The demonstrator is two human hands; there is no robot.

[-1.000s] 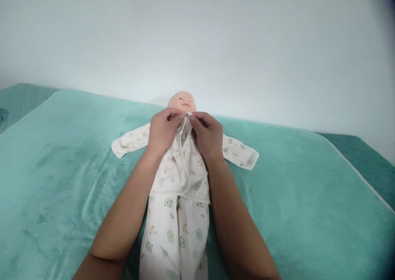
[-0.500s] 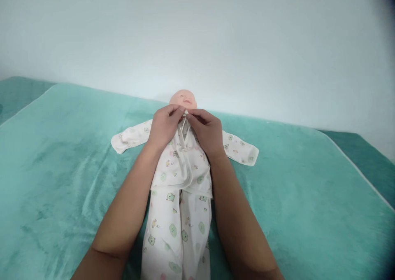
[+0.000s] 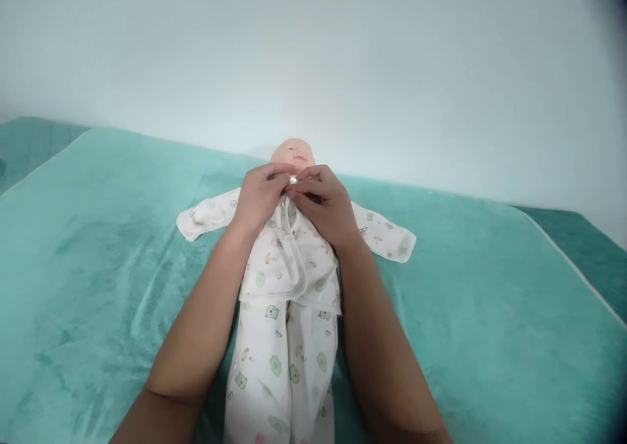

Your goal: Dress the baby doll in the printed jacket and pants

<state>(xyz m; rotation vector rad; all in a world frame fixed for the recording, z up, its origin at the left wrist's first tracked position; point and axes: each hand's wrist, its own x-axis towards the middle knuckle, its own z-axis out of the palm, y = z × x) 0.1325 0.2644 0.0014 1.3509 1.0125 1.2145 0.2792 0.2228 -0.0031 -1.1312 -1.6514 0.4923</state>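
A baby doll lies on its back, head away from me, dressed in a white printed baby shirt and matching trousers. Both of its sleeves stretch out sideways. My left hand pinches the shirt's neckline just below the doll's chin. Beside it, my right hand has its fingers closed on the other side of the same collar, the fingertips of both hands nearly meeting. The shirt's front edges hang loosely overlapped below my hands. Exactly what sits between the fingertips is partly hidden.
A turquoise plush blanket with a pale edge lies under the doll, slightly wrinkled on the left. Darker green fabric shows at both far corners. Behind the doll's head rises a pale wall.
My right fingers have shifted left and slightly down at the collar, bringing the shirt's edges closer together. The neckline gap below my hands looks narrower.
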